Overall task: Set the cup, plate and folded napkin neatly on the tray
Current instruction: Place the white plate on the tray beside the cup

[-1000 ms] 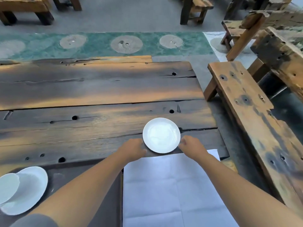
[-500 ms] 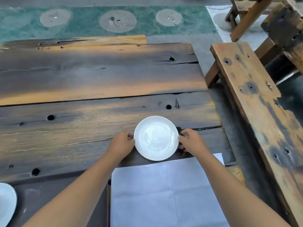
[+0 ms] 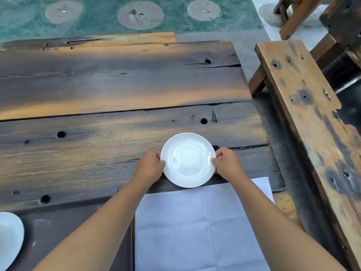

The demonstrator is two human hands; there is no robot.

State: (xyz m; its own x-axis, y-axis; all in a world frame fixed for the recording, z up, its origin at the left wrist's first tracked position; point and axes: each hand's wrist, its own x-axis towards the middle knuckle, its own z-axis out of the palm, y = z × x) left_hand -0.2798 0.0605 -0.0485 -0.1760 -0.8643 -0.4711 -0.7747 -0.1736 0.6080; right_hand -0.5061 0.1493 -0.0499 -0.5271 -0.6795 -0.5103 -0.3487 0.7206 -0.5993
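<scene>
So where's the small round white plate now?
Head view, right of centre: plate held between left hand and right hand, just beyond the white paper napkin.

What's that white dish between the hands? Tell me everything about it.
The plate is small, round, plain white and glossy, like glazed ceramic, with a shallow well. It is empty and face up over the dark wooden table, just beyond a creased white sheet. The left hand and right hand grip its opposite edges. Whether it rests on the wood is unclear.
</scene>
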